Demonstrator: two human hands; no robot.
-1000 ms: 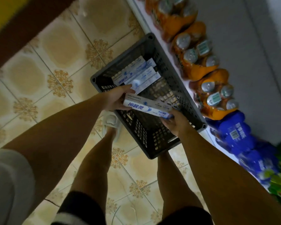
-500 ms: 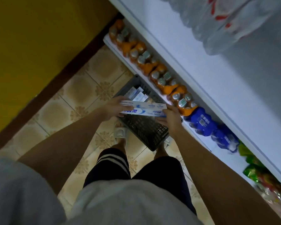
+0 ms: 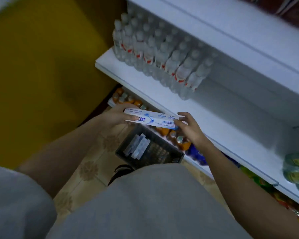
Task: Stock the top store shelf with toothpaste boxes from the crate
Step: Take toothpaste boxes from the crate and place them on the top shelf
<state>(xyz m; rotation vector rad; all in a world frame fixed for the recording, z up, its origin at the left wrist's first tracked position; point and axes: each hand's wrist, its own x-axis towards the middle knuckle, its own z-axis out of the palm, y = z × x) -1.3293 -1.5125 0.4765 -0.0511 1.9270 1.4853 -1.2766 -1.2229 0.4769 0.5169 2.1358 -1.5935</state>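
Observation:
A white and blue toothpaste box [image 3: 154,119] is held level between both hands, above the crate and just in front of the white shelf edge. My left hand [image 3: 117,116] grips its left end, thumb on the front face. My right hand [image 3: 188,125] pinches its right end with fingertips. Below on the tiled floor sits the dark plastic crate [image 3: 173,157] with several more toothpaste boxes [image 3: 136,148] lying in its left part. A higher white shelf [image 3: 240,31] runs across the top right.
Clear water bottles [image 3: 162,54] with red labels fill the left of the middle shelf [image 3: 223,125]; bare shelf lies to their right. Orange drink bottles [image 3: 178,140] and blue packs line the lowest shelf. Green packs [image 3: 295,169] sit far right. A yellow wall [image 3: 41,66] stands left.
Both hands have lifted the toothpaste box up from the crate to the height of the middle shelf. The view has tilted up, so the water bottles and upper shelf now show.

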